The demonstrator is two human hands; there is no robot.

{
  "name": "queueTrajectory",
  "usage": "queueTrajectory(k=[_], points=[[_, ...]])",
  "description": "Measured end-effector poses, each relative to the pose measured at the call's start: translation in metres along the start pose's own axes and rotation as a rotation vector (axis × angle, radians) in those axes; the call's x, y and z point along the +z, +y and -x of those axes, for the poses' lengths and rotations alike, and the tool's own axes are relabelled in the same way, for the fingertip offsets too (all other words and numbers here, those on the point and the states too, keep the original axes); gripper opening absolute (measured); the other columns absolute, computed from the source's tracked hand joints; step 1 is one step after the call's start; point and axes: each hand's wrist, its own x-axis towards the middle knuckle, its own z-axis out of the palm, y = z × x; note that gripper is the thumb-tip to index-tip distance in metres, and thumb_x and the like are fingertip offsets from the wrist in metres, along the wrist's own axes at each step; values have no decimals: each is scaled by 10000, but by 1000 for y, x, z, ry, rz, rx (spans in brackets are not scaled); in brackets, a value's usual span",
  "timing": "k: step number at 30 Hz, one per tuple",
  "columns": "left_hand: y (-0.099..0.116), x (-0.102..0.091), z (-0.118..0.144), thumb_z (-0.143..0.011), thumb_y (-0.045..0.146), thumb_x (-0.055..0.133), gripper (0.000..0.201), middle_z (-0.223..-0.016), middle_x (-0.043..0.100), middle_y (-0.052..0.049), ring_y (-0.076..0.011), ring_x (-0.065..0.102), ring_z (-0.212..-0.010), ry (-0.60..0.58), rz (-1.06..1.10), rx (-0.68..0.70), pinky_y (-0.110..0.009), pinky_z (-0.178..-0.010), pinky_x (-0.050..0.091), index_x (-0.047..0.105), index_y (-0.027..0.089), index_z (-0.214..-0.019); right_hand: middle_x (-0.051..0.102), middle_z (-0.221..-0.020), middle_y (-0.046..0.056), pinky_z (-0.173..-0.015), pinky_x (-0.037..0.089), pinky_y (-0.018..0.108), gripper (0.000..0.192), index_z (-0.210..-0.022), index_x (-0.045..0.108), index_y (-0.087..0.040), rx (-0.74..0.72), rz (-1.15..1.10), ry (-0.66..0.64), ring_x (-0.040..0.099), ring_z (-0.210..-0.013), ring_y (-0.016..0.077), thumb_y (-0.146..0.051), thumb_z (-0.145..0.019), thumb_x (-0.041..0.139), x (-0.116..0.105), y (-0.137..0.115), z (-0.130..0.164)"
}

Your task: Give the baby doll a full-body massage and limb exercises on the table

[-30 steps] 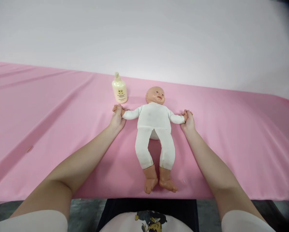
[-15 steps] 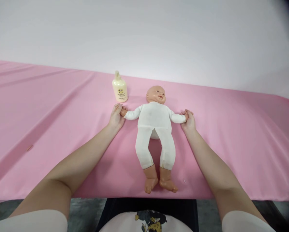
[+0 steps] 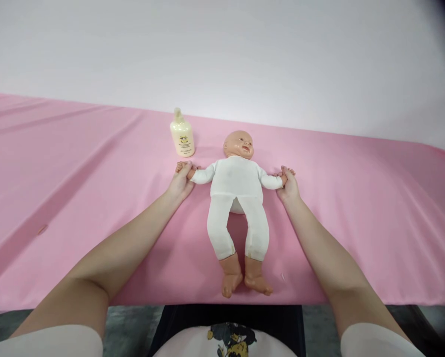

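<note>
Pinching this baby doll [image 3: 236, 178] by its hands, left hand [image 3: 181, 184] on one, right hand [image 3: 289, 188] the other, pump bottle [image 3: 182, 137] nearby.

"What is seen behind?"

"A white wall [image 3: 222, 54], lit most brightly low down, near the middle."

"And in front?"

"A table [image 3: 374, 208] is draped in pink cloth [image 3: 95, 148], creased at the left; grey floor [image 3: 133, 327] is glimpsed below."
</note>
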Motion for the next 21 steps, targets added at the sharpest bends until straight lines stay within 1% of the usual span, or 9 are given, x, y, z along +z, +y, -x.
queueTrajectory(k=[2, 4, 6, 8, 10, 12, 16, 18, 21], points=[[0, 0, -2, -855, 508, 676, 402, -601, 545, 24, -132, 625, -649, 17, 10, -23, -300, -744, 560, 499, 198, -670, 483, -550, -86, -639, 589, 271, 210, -839, 566, -217, 4, 19, 21, 573, -517, 98, -398, -838, 671, 1, 0, 1], [0, 0, -5, -848, 623, 613, 470, -586, 529, 23, -138, 612, -623, 39, 17, -41, -312, -722, 565, 494, 203, -675, 491, -560, -80, -622, 582, 264, 230, -854, 571, -216, 4, 8, 42, 573, -522, 98, -436, -860, 637, 1, -1, 1], [0, -2, -5, -841, 532, 682, 407, -606, 541, 28, -127, 615, -638, 31, 16, -25, -288, -727, 559, 503, 201, -685, 518, -580, -76, -611, 570, 240, 163, -851, 560, -215, -6, -20, 44, 568, -530, 88, -342, -842, 661, 1, -1, 1], [-1, -4, -4, -797, 288, 773, 280, -656, 579, 33, -109, 629, -683, -22, -1, -12, -250, -740, 546, 527, 194, -702, 555, -615, -77, -617, 561, 221, 164, -877, 551, -219, -15, -42, 20, 573, -547, 79, -221, -795, 693, 1, -1, 0], [-1, -4, -2, -732, 100, 775, 252, -676, 594, 38, -97, 634, -707, -76, -22, -23, -225, -738, 535, 540, 187, -700, 568, -629, -80, -635, 567, 227, 205, -890, 544, -223, -10, -36, -10, 588, -564, 82, -200, -777, 714, 1, 0, 0], [0, -2, 1, -739, 87, 752, 259, -638, 567, 42, -95, 621, -678, -87, -22, -44, -222, -718, 532, 524, 185, -665, 549, -609, -80, -634, 575, 247, 190, -874, 544, -223, -1, -4, -8, 597, -561, 94, -294, -811, 708, 1, 2, -1], [4, 3, 2, -852, 299, 704, 340, -586, 509, 35, -103, 580, -604, -23, 14, -86, -258, -697, 537, 483, 191, -617, 515, -583, -80, -601, 578, 260, 282, -869, 553, -225, -2, 26, 39, 584, -525, 101, -495, -862, 632, 1, 3, -1], [5, 4, 2, -855, 292, 704, 334, -593, 508, 35, -100, 576, -602, -13, 4, -88, -257, -701, 532, 486, 190, -624, 525, -600, -81, -616, 579, 254, 254, -875, 555, -227, -10, 16, 20, 584, -534, 95, -444, -833, 681, 2, 1, 0], [3, 2, 2, -784, 89, 716, 258, -638, 533, 43, -86, 590, -637, -41, -30, -79, -227, -701, 516, 511, 185, -661, 564, -645, -80, -665, 578, 239, 231, -919, 569, -229, -36, 10, -52, 600, -583, 86, -241, -764, 739, 4, 0, 5]])
